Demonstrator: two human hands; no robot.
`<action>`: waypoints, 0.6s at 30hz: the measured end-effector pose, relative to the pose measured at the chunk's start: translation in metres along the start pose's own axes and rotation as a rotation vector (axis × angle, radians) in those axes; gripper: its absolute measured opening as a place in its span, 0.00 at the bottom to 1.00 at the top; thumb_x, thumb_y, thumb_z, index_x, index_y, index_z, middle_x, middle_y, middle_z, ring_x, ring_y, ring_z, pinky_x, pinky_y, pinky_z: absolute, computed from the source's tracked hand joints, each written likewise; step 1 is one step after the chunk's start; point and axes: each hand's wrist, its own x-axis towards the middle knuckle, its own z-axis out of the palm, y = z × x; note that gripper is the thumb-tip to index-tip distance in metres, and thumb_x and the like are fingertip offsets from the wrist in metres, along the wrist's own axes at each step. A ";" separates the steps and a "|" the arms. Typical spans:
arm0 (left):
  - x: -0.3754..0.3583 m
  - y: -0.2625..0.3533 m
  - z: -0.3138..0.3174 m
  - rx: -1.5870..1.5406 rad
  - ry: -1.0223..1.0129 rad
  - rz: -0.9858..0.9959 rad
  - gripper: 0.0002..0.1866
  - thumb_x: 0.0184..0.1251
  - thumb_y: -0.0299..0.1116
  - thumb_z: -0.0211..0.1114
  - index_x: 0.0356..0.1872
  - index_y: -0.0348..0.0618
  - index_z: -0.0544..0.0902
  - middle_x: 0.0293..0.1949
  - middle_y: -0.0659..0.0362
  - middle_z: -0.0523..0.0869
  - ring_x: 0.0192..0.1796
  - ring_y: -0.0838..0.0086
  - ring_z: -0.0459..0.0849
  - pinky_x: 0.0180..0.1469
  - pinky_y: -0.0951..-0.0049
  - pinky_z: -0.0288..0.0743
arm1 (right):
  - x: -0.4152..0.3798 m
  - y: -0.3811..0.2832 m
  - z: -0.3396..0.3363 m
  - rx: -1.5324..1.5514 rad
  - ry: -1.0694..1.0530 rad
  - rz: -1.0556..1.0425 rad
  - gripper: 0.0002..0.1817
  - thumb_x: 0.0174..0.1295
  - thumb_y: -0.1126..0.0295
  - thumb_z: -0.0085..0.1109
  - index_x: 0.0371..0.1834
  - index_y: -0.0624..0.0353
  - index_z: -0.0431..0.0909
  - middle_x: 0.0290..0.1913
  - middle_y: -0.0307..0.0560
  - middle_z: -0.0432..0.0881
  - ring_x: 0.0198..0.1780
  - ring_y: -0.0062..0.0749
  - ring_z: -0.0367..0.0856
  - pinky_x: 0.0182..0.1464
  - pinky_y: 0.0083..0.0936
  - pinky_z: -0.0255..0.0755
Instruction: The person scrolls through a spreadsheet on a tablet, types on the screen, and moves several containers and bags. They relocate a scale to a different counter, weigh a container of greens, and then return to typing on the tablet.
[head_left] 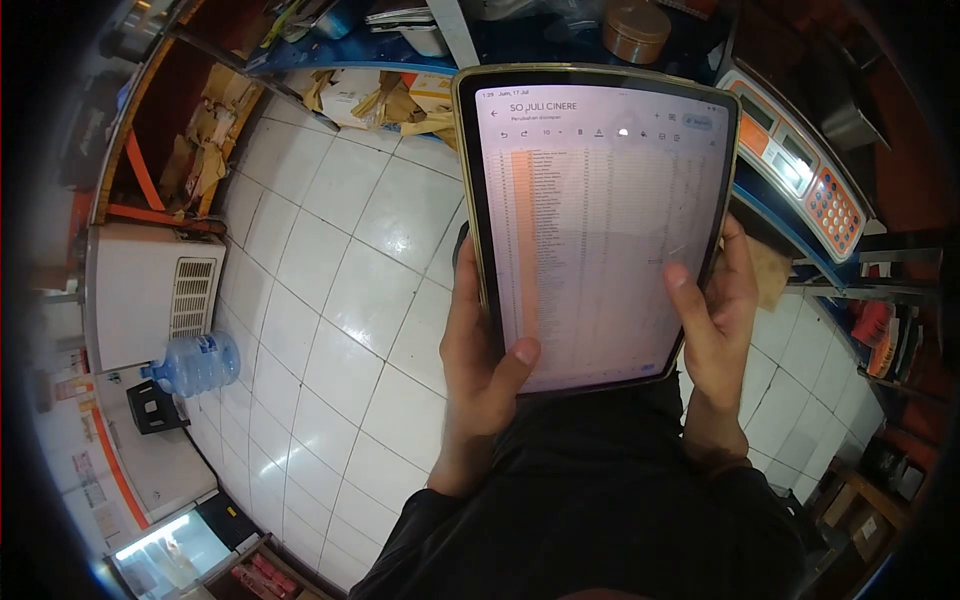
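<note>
Both hands hold a tablet [600, 225] upright in front of the person, above a white tiled floor [340, 300]. The left hand [480, 350] is closed around its lower left edge, thumb lying across the screen's bottom corner. The right hand [715, 320] grips the lower right edge, thumb resting on the screen. The screen shows a spreadsheet headed "SO JULI CINERE". On the floor to the left lies a water gallon bottle [195, 363], seemingly nearly empty, beside a white cabinet [140, 295]. A weighing scale [800, 165] sits at the right.
</note>
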 end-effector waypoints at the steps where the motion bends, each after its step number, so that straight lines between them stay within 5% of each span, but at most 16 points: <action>1: 0.000 0.001 -0.001 0.003 -0.005 0.000 0.41 0.58 0.24 0.54 0.71 0.28 0.43 0.70 0.41 0.55 0.73 0.57 0.53 0.72 0.62 0.45 | 0.000 0.001 0.000 0.005 -0.004 -0.008 0.26 0.63 0.71 0.57 0.61 0.68 0.60 0.50 0.56 0.77 0.55 0.33 0.75 0.58 0.29 0.67; 15: 0.000 0.000 -0.009 -0.008 0.030 -0.001 0.43 0.58 0.28 0.58 0.71 0.27 0.44 0.69 0.40 0.57 0.71 0.56 0.57 0.70 0.61 0.50 | -0.002 -0.014 0.015 0.093 0.015 -0.083 0.35 0.60 0.71 0.60 0.68 0.65 0.54 0.61 0.60 0.66 0.62 0.40 0.69 0.62 0.34 0.63; 18: -0.001 0.002 -0.012 -0.003 0.022 0.002 0.43 0.58 0.28 0.58 0.71 0.27 0.44 0.69 0.40 0.57 0.71 0.55 0.57 0.70 0.61 0.50 | -0.005 -0.007 0.005 -0.228 -0.110 -0.171 0.33 0.58 0.69 0.63 0.65 0.62 0.59 0.55 0.55 0.69 0.59 0.40 0.70 0.60 0.34 0.64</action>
